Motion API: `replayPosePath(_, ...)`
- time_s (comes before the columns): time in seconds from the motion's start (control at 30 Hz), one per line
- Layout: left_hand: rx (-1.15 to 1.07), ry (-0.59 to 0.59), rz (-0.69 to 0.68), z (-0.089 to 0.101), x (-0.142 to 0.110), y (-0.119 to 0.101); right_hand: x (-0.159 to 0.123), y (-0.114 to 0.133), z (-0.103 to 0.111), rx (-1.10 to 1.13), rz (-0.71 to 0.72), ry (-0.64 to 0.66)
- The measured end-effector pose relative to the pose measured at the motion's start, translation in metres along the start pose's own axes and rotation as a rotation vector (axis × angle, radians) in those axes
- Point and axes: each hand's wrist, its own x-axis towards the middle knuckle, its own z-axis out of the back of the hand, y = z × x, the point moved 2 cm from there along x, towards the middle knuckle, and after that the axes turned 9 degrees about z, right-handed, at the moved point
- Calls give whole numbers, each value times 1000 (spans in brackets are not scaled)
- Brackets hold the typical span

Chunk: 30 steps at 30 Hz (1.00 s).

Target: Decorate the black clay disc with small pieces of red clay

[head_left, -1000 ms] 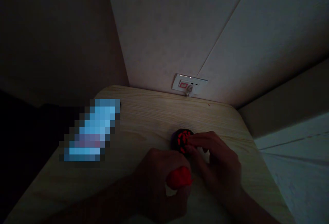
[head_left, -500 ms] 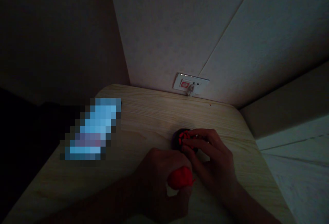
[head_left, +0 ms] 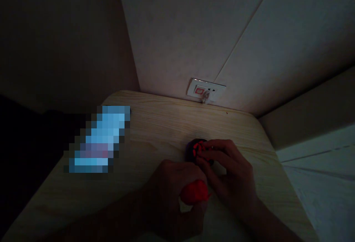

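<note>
My left hand (head_left: pixel 177 197) is curled closed around a soft-looking red lump (head_left: pixel 195 192), whose end pokes out between thumb and forefinger. A thin strand or tip sticks out on the lump's right side. Just beyond it, a small dark round object (head_left: pixel 191 150) with red pieces (head_left: pixel 198 148) on its top or inside it stands on the wooden table. The bent fingers of my right hand (head_left: pixel 231 171) press together on these red pieces, covering the object's right side. Dim light hides the exact kind of both things.
A lit, blurred-out screen (head_left: pixel 102 134) lies on the left of the wooden table (head_left: pixel 155 123). On the wall behind, a socket plate (head_left: pixel 206 88) with a plug in it sits just above the table's back edge. A pale panel (head_left: pixel 318 153) borders the right.
Both hands stay almost in place; the right fingers shift very slightly over the red pieces. The picture has become a little darker.
</note>
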Motion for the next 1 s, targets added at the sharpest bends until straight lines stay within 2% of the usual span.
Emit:
replayPosePath(0.27, -22, 18, -12, -1, 0, 3, 0, 7, 5, -57, 73, 3)
replayPosePath(0.5, -23, -28, -32, 0, 1, -1, -1, 8, 12, -85, 139, 20)
replayPosePath(0.77, -11, -22, -45, 0, 1, -2, 2, 10, 14, -109, 220, 48)
replayPosePath(1.0, -15, -11, -31, -2, 0, 1, 2, 8, 13, -127, 225, 98)
